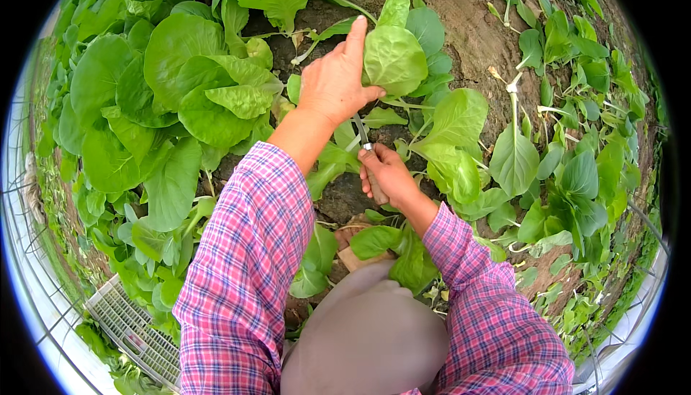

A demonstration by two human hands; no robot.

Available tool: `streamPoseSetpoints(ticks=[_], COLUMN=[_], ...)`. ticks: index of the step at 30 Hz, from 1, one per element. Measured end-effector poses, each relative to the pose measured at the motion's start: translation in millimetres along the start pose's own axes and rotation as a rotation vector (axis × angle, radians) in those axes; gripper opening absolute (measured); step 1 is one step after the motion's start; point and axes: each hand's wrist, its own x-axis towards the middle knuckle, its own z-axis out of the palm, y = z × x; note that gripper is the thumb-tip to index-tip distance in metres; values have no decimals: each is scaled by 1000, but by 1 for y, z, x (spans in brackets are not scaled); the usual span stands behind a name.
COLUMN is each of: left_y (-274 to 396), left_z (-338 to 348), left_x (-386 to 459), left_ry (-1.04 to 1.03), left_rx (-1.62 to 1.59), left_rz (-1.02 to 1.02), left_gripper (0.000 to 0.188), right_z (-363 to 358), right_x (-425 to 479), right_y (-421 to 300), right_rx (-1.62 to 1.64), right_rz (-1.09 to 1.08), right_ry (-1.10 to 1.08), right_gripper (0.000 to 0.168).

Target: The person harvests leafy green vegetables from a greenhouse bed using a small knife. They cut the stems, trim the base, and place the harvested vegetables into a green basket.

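My left hand [336, 74] cups the side of a leafy green vegetable plant [395, 60], its index finger stretched along the leaves and its thumb beneath them. Just below, my right hand [386, 171] is closed around the wooden handle of a curved-bladed knife [361, 130], possibly a small sickle. Its blade points up towards my left wrist, and the tip is hidden beneath that hand and the leaves. A loose-leaved light green plant [451, 141] grows to the right of the knife. Both sleeves are checked pink and blue.
Dense leafy greens [178, 87] stand on the left. Bare brown soil [459, 22] lies beyond the plants, and cut leaves [515, 160] are strewn on the right. A pale plastic crate [129, 322] sits at lower left. My knees [367, 335] are at the bottom.
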Motion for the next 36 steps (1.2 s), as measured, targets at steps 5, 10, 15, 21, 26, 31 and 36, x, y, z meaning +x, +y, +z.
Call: streamPoseSetpoints(ticks=[5, 10, 15, 21, 26, 31, 36], left_y=[-63, -76, -71, -70, -65, -59, -50], left_z=[18, 22, 26, 29, 26, 24, 20], left_x=[-9, -35, -50, -55, -53, -53, -61], left_ry=[240, 440, 553, 609, 607, 636, 649], left_rx=[-911, -1234, -1326, -1333, -1288, -1389, -1469], left_rz=[-199, -465, -672, -598, -645, -703, -713], left_gripper=[29, 20, 23, 27, 36, 43, 46], right_z=[1, 4, 10, 36, 59, 64, 53], right_x=[-3, 8, 20, 26, 34, 46, 41], right_y=[0, -3, -8, -7, -1, 4, -3], right_rx=[-35, 6, 53, 141, 185, 219, 211], right_rz=[-42, -79, -31, 22, 18, 17, 85], right_ry=[20, 26, 10, 38, 98, 83, 23], right_gripper=[24, 26, 31, 30, 27, 27, 28])
